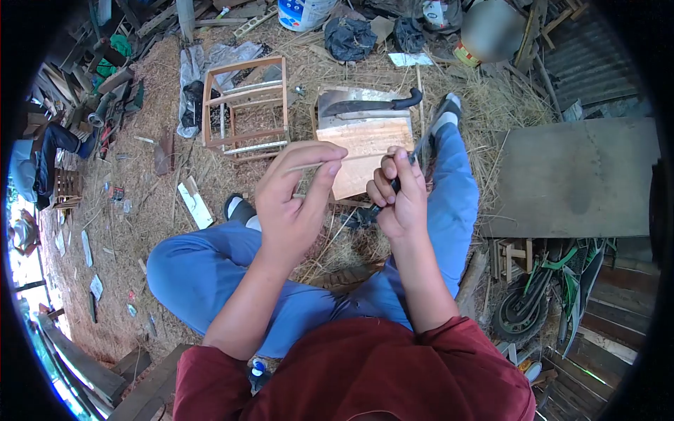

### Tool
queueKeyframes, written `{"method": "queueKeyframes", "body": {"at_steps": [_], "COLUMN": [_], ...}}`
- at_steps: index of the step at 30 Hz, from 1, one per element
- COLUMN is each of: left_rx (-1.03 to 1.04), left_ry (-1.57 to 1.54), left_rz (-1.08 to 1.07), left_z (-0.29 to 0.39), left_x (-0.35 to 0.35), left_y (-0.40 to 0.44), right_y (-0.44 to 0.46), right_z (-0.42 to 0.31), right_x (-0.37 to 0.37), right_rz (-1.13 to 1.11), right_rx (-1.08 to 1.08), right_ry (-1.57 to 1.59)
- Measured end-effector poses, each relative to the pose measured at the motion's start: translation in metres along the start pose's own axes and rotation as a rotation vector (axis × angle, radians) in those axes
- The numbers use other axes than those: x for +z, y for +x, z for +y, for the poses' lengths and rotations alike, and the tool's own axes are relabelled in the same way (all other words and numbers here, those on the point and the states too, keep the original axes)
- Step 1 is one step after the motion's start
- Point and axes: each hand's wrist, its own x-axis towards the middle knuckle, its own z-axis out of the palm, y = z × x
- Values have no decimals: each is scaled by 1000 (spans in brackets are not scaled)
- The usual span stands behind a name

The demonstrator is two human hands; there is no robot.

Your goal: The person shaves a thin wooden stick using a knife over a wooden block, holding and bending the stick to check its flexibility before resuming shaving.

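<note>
My left hand (296,200) pinches a thin pale wooden strip (361,156) between thumb and fingers. The strip runs across to my right hand (401,193), where its other end meets the thumb. My right fingers are wrapped round the dark handle of a knife (423,140), whose narrow blade points up and to the right. Beyond both hands, a wooden board (368,144) lies on the ground between my legs. A machete (361,107) with a black handle rests across the board's far end.
Left of the board stands a wooden frame (286,98). A grey panel (576,179) and a green motorbike (551,288) are at the right. Buckets (305,14) and black bags (349,38) stand at the back. Another person's leg (53,151) shows far left. Straw and shavings cover the ground.
</note>
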Motion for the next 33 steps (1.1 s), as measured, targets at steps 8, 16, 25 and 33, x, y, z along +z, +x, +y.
{"method": "queueKeyframes", "body": {"at_steps": [8, 16, 25, 33], "left_rx": [-5, -7, -136, -129], "left_ry": [407, 533, 551, 574], "left_rz": [-113, -164, -195, -222], "left_z": [-26, -84, -100, -106], "left_x": [-1, 8, 14, 18], "left_y": [-11, -43, -56, -63], "right_y": [14, -7, -10, -3], "right_z": [45, 98, 101, 107], "right_x": [-38, -89, -79, -89], "right_rz": [331, 219, 32, 1], "right_rx": [273, 132, -69, 2], "right_ry": [-228, -657, -1080, -934]}}
